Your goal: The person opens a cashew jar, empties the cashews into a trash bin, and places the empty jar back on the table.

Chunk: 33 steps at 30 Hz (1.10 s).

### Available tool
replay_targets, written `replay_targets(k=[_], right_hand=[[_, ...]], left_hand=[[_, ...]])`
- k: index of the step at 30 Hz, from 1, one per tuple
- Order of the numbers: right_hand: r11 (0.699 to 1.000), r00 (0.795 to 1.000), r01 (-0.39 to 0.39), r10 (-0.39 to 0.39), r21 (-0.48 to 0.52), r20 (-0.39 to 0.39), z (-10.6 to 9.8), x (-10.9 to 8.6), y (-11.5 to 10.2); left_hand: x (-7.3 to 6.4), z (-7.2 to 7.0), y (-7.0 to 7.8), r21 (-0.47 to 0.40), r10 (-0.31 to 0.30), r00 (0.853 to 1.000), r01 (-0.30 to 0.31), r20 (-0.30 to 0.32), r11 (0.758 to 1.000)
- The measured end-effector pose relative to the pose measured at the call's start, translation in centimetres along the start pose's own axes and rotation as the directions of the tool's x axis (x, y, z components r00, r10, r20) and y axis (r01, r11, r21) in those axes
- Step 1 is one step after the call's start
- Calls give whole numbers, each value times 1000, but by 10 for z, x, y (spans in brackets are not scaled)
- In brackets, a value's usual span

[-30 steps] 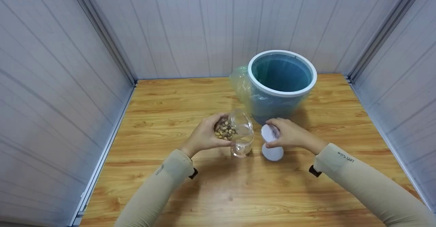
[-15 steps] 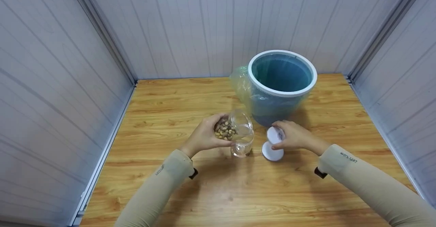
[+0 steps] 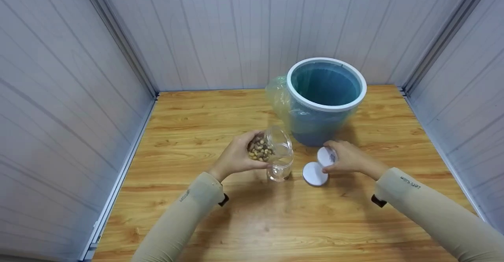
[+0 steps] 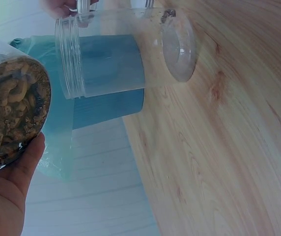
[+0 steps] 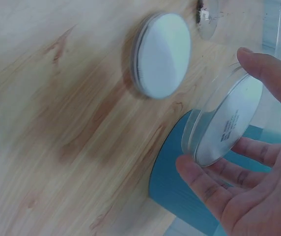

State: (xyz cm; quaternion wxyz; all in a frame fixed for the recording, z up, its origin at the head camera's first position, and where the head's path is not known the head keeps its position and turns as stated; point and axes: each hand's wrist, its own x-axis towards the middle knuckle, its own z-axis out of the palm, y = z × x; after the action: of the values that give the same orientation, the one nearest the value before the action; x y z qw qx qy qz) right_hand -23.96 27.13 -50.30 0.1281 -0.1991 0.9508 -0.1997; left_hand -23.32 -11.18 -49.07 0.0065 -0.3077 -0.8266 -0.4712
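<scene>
My left hand (image 3: 235,157) grips a clear jar of mixed nuts (image 3: 260,149), tilted with its mouth facing right. The nuts lie against the jar's bottom end. Just below that mouth, a second clear jar (image 3: 280,172) stands upright on the table, with some dark crumbs at its base in the left wrist view. My right hand (image 3: 348,157) pinches a round white lid (image 5: 231,120) by its clear rim, thumb on one side and fingers on the other; small print shows on its face. Another white lid (image 5: 164,56) lies flat on the table, just left of the held one.
A blue bin (image 3: 315,126) with a white rim stands behind the hands, a pale green plastic bag (image 3: 278,93) bulging out at its left side. Pale panel walls (image 3: 220,34) enclose the wooden table (image 3: 189,124) at the back and both sides.
My right hand has moved to the right with its lid, exposing more of the lid on the table. The left hand and the tilted jar of nuts have stayed still.
</scene>
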Motion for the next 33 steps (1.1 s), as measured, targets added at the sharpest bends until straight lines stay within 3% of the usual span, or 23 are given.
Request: replay_targets(k=[20,27,33], right_hand=[[998,999,-32,32,53,-6,4,-9,27],[998,999,-33,34,52,-16,7,-12,35],[996,997,-81,81,45,6,11,-14,42]], left_hand=[[1,0,0,-6,20,1000,-20,7,1000],[0,0,1,2,-3,1000,3,8,1000],[-1,0,2,7,-17,1000,17,5,1000]])
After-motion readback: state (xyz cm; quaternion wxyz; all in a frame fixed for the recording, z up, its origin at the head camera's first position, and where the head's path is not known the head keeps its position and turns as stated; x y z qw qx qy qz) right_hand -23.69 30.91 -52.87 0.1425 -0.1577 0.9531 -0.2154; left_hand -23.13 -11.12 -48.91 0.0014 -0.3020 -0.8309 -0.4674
